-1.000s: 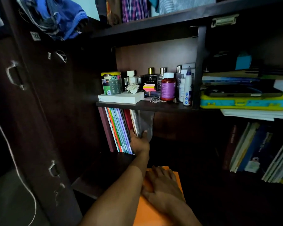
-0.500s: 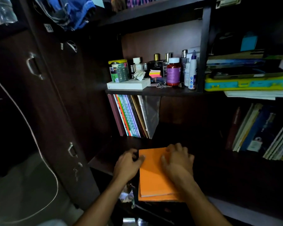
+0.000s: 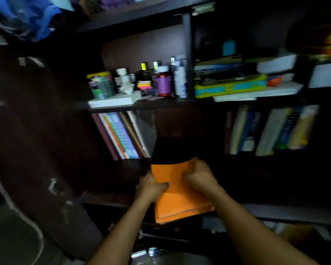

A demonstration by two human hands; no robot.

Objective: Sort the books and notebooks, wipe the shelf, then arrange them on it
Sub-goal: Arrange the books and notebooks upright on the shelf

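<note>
Gripping a stack of orange notebooks [image 3: 180,196] from both sides, the person's hands meet at the front of the lower shelf [image 3: 111,197] in the head view. The left hand [image 3: 151,186] curls its fingers round the stack's left edge; the right hand [image 3: 198,175] has its fingers bent over the top cover near the far right corner. The stack seems to rest on the shelf's front edge, though blur makes this hard to confirm, and its near end overhangs.

Behind it, upright books [image 3: 120,136] lean at the left of the same shelf, a clear plastic sleeve [image 3: 147,129] just beside them. More books [image 3: 271,131] stand well apart to the right. On the shelf above sit a white box [image 3: 113,101], a green tin [image 3: 101,85], a red bottle [image 3: 163,82] and a yellow-and-teal case [image 3: 229,87].
</note>
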